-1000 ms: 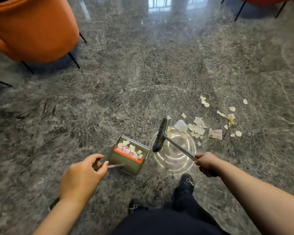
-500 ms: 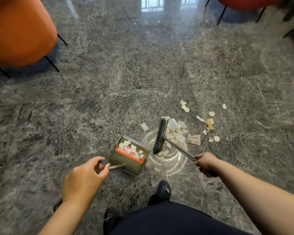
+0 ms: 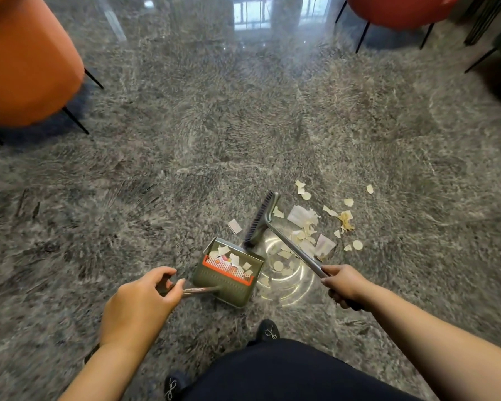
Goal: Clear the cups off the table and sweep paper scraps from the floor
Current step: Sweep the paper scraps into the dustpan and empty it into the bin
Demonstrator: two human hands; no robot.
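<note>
Low in the frame's centre, your left hand [image 3: 139, 302] pinches the dustpan [image 3: 229, 273] handle; your right hand [image 3: 343, 287] grips the broom [image 3: 261, 219]. Draw the paper scraps [image 3: 304, 227], lying right of centre, gently panward.

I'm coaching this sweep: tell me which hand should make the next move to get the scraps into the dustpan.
Right, probably. The right hand grips the broom, whose head sits beside the paper scraps. The left hand holds the dustpan, already set down nearby with its mouth toward them.
</note>
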